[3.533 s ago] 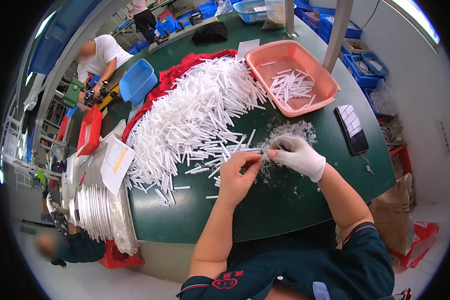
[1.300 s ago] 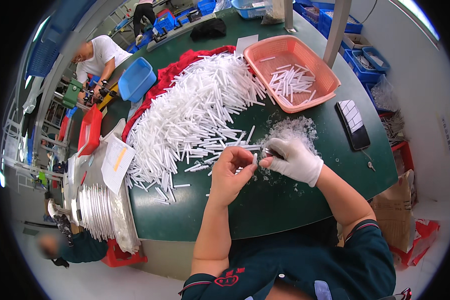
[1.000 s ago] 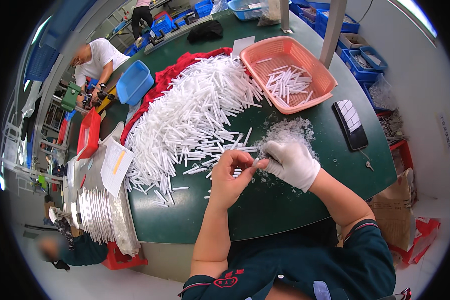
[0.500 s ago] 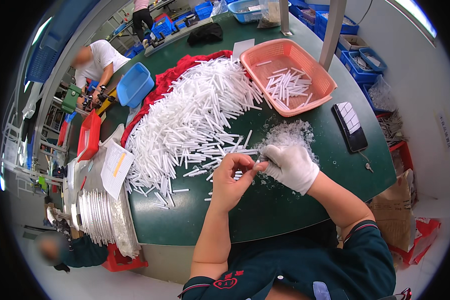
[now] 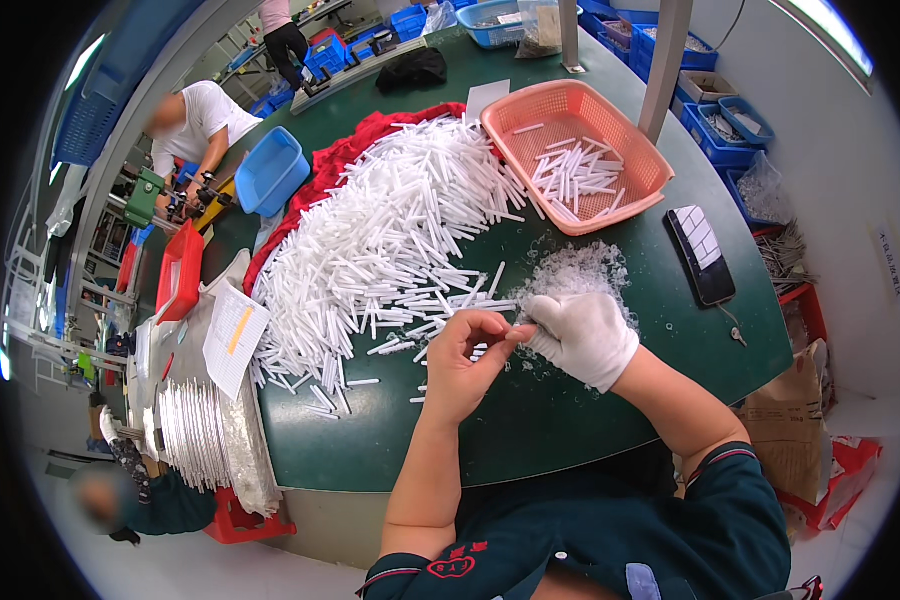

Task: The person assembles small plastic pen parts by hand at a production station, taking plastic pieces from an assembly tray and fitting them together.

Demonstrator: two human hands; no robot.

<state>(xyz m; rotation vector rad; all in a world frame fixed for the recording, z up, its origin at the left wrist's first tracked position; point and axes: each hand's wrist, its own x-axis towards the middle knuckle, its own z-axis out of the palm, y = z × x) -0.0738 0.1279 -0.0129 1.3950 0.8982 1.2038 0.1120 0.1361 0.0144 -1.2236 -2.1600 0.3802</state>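
The right hand (image 5: 584, 342) has closed in on the left hand (image 5: 460, 366), four o'clock from the white sticks (image 5: 380, 250), both pinched shut, contents unclear, probably working one piece, calling next for a steady grip.

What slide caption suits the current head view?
Bare left hand and white-gloved right hand close together near a heap of white sticks on a green table.

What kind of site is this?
Probably a small factory workshop: a large heap of white sticks on a green table, a co-worker at a green machine, and blue bins by the wall.
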